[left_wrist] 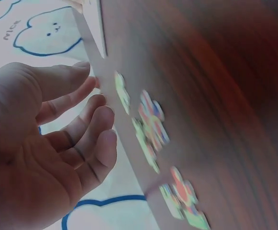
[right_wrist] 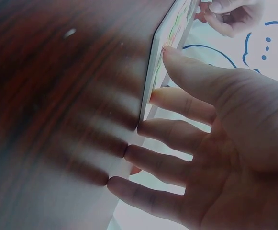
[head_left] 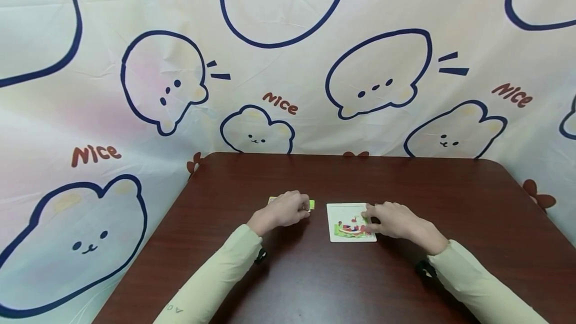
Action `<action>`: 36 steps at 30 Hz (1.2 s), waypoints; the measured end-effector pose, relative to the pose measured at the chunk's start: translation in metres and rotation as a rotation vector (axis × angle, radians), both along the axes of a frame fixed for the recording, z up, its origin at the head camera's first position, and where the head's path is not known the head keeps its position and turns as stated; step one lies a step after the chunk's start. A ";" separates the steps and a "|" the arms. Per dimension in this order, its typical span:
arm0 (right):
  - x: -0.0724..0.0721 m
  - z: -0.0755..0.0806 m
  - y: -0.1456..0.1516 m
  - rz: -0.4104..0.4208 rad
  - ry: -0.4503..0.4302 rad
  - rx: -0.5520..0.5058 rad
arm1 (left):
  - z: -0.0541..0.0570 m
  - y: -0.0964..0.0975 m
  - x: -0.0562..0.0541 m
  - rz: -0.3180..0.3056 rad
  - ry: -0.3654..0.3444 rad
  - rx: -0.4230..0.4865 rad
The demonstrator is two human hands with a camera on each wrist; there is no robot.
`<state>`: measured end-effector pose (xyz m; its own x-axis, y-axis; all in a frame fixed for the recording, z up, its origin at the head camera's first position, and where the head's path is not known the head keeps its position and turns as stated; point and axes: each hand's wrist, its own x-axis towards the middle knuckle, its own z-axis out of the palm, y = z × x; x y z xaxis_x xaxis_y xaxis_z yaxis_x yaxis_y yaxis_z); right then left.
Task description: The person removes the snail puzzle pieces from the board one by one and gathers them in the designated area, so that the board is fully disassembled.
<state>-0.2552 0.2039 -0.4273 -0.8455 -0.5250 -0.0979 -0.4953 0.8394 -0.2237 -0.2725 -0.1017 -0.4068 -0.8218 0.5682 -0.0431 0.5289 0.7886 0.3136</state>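
Both hands are low over the counter [head_left: 288, 284], the left hand [head_left: 287, 208] by some small colourful pieces [left_wrist: 150, 127] and the right hand [head_left: 390, 219] at a flat, squarish board [head_left: 344, 212]. Left fingers and thumb are loosely bent with a gap between them, and nothing shows in their grasp; in the left wrist view the pieces lie apart from the fingertips. Right fingers are spread and nearly straight, the thumb touching the board's face and the index fingertip at its edge, the other fingertips down on the counter, so this hand seems to steady the board rather than grasp it. The board lies flat, to the right of the pieces. Its lower part shows a red-and-green picture [head_left: 352, 231], while the upper part is mostly pale. Whether that picture is printed or made of pieces already set in cannot be told at this size, so how much is done is uncertain. What seems left is clearer: one greenish piece lies alone and others sit in two clusters, too blurred to count, all off the board. If they belong on it, every one of these remains to be placed.
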 end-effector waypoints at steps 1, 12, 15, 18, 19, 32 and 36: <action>0.000 0.001 0.000 0.003 -0.001 0.000 | 0.001 0.003 0.001 -0.002 0.005 0.006; 0.000 0.000 0.001 0.001 -0.025 -0.005 | 0.007 0.037 0.010 -0.036 0.026 0.016; -0.001 0.001 0.001 0.001 -0.014 0.000 | 0.007 0.050 0.010 -0.058 0.051 0.004; -0.001 0.001 0.001 -0.003 -0.012 -0.002 | 0.006 0.064 0.011 -0.084 0.059 -0.006; -0.001 0.002 0.001 0.002 -0.007 0.000 | 0.005 0.069 0.012 -0.094 0.061 -0.009; -0.001 -0.001 0.002 0.023 0.026 -0.009 | -0.005 0.104 0.019 -0.089 0.071 -0.031; 0.000 -0.001 0.002 0.016 0.027 -0.012 | -0.009 0.109 0.020 -0.026 0.055 -0.052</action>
<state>-0.2554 0.2060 -0.4283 -0.8394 -0.5391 -0.0688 -0.5142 0.8288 -0.2206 -0.2529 0.0074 -0.4158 -0.8085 0.5878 -0.0285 0.5649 0.7887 0.2425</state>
